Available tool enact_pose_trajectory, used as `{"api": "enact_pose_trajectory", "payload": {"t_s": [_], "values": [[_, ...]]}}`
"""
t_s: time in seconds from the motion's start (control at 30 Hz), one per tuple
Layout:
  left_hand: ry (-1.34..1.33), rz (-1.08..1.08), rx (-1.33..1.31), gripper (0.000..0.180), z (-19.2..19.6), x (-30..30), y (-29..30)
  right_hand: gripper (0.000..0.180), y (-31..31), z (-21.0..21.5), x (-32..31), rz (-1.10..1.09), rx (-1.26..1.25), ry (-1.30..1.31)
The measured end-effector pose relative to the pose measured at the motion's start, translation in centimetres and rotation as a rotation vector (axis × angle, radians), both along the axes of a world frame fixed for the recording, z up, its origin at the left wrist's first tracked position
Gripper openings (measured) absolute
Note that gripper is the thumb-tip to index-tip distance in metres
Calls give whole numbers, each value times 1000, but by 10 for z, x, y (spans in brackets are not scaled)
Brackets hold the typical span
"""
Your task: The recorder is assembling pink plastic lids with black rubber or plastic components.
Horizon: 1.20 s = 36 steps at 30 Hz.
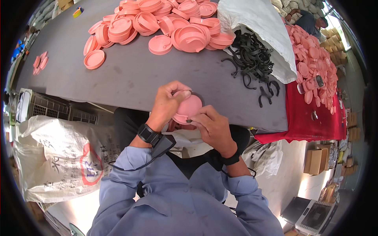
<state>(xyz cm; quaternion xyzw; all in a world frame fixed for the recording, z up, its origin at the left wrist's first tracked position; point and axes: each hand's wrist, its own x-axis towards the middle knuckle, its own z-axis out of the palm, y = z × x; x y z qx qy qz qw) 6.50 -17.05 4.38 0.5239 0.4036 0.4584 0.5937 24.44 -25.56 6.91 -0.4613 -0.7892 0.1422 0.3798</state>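
Just off the table's near edge, a round pink plastic lid (pixel 188 107) is held up in front of me. My left hand (pixel 168 101) grips its upper left rim, thumb lying over the top. At the lower right rim, my right hand (pixel 212 128) pinches the dark end of a black curved handle (pixel 189 121); the rest of that handle is mostly hidden by the lid and fingers. Many similar pink lids (pixel 191 37) lie heaped at the far side of the table. Loose black curved handles (pixel 252 55) are piled to the right.
A white woven sack (pixel 271 35) lies beside the handles on the grey table (pixel 130 78). Another pink heap (pixel 311 55) covers a red cloth (pixel 307 122) at right, with a person (pixel 309 21) beyond. A large sack (pixel 59 157) and plastic crate (pixel 49 105) stand left.
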Motion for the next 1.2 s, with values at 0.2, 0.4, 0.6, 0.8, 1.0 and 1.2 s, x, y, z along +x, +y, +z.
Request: {"api": "enact_pose_trajectory", "payload": {"t_s": [0.2, 0.4, 0.6, 0.8, 1.0, 1.2], "values": [[57, 72, 94, 8, 3, 4, -10, 10, -6, 0, -5, -19, 33, -51], [237, 173, 207, 8, 10, 5, -20, 19, 3, -11, 8, -12, 21, -51], [-27, 127, 129, 11, 15, -9, -43, 27, -7, 17, -5, -10, -101, 437], [45, 165, 138, 32, 19, -11, -77, 33, -8, -23, -10, -102, -310, 321], [95, 171, 72, 39, -13, -16, -103, 41, -39, -40, -29, -150, -49, -53], [207, 142, 37, 47, -53, -38, -110, 44, -67, -55, -57, -86, -298, 139]]}}
